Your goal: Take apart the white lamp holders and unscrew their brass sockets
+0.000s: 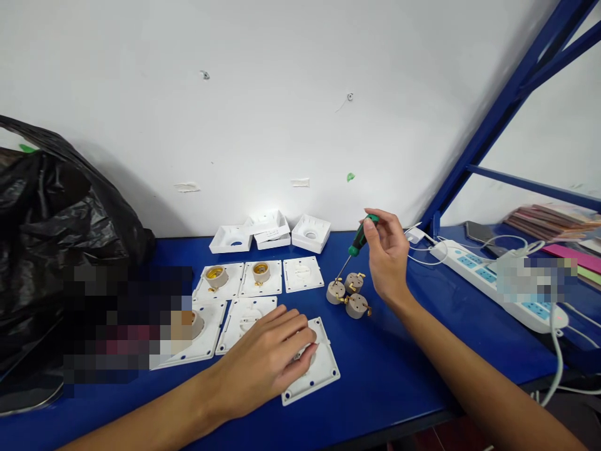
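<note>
My right hand (387,250) grips a green-handled screwdriver (360,237), its thin shaft slanting down to the left. The tip meets the top of one round ceramic lamp socket (335,292). Two more sockets, a rear one (354,282) and a nearer one (357,305), stand close by with brass terminals at their sides. My left hand (275,351) is bent over a white square plate (319,373), its fingers closed at the plate's middle. What they pinch is mostly hidden; only a pale round edge shows.
More white plates (303,275) lie left, some with sockets (260,272) on them. White box covers (310,233) are piled by the wall. A black plastic bag (70,200) fills the left; a power strip (488,282) with cables and stacked papers (549,222) lie right, near a blue frame (498,119).
</note>
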Action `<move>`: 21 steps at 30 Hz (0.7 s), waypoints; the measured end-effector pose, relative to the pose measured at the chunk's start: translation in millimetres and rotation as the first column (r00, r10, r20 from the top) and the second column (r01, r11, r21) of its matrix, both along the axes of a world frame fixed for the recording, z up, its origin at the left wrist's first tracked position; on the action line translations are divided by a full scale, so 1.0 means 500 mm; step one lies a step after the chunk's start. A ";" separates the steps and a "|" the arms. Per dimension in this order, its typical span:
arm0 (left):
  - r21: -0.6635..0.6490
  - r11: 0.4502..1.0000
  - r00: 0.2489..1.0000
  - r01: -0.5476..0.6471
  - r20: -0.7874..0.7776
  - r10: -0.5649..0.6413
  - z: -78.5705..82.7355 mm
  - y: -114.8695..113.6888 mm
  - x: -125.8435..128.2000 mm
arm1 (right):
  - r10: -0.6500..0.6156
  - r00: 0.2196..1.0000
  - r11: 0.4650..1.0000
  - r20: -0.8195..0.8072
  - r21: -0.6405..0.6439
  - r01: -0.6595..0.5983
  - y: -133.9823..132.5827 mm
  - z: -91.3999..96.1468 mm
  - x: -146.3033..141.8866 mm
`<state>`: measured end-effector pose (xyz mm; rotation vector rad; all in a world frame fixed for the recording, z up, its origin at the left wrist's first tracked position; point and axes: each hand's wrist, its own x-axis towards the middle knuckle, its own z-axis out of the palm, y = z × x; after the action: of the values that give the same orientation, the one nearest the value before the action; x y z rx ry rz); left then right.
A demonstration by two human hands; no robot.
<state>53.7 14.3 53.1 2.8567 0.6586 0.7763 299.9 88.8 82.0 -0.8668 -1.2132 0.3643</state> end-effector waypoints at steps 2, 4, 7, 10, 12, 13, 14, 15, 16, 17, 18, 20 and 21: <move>0.006 1.000 1.000 0.009 0.011 -0.010 -0.002 0.000 0.000 | -0.003 1.000 1.000 0.019 -0.003 0.003 0.002 -0.004 0.000; 0.013 1.000 0.999 0.009 0.031 -0.009 -0.003 -0.001 0.000 | -0.007 0.999 1.000 0.041 -0.010 0.008 0.004 -0.007 0.001; 0.022 1.000 0.998 0.016 0.058 -0.017 -0.003 -0.004 0.000 | -0.046 0.998 0.999 0.048 0.012 0.046 0.004 -0.008 0.004; 0.034 0.999 0.997 0.028 0.069 -0.031 -0.005 -0.004 -0.002 | -0.082 0.995 0.996 0.050 0.038 0.080 0.003 -0.005 0.006; 0.032 0.999 0.997 0.030 0.073 -0.032 -0.007 -0.003 -0.003 | -0.071 0.995 0.997 0.064 0.029 0.069 0.002 -0.006 0.005; 0.030 0.999 0.997 0.030 0.073 -0.032 -0.007 -0.002 -0.003 | -0.063 0.995 0.998 0.071 0.023 0.061 0.001 -0.006 0.003; 0.032 0.999 0.997 0.031 0.072 -0.034 -0.008 -0.001 -0.002 | -0.057 0.995 0.998 0.076 0.018 0.055 0.000 -0.007 0.002; 0.033 0.999 0.997 0.031 0.070 -0.034 -0.008 0.000 -0.001 | -0.053 0.996 0.999 0.077 0.014 0.052 -0.001 -0.008 0.000; 0.036 0.999 0.997 0.033 0.068 -0.035 -0.008 0.000 -0.001 | -0.054 0.996 0.999 0.076 0.014 0.053 -0.002 -0.009 -0.001; 0.036 0.999 0.997 0.034 0.066 -0.036 -0.008 0.000 0.000 | -0.054 0.995 0.998 0.081 0.017 0.053 -0.004 -0.010 -0.004; 0.037 0.999 0.997 0.035 0.066 -0.038 -0.008 0.000 0.000 | -0.054 0.994 0.998 0.094 0.022 0.052 -0.006 -0.011 -0.006; 0.033 0.999 0.997 0.038 0.063 -0.040 -0.007 -0.001 -0.001 | -0.044 0.989 0.999 0.139 0.035 0.039 -0.010 -0.011 -0.012; 0.031 0.999 0.997 0.039 0.060 -0.041 -0.008 -0.001 -0.003 | -0.036 0.986 0.999 0.164 0.042 0.029 -0.013 -0.012 -0.014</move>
<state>52.4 13.6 49.3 2.8505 0.5851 0.8696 292.6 82.5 76.3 -0.8949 -1.3530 0.2449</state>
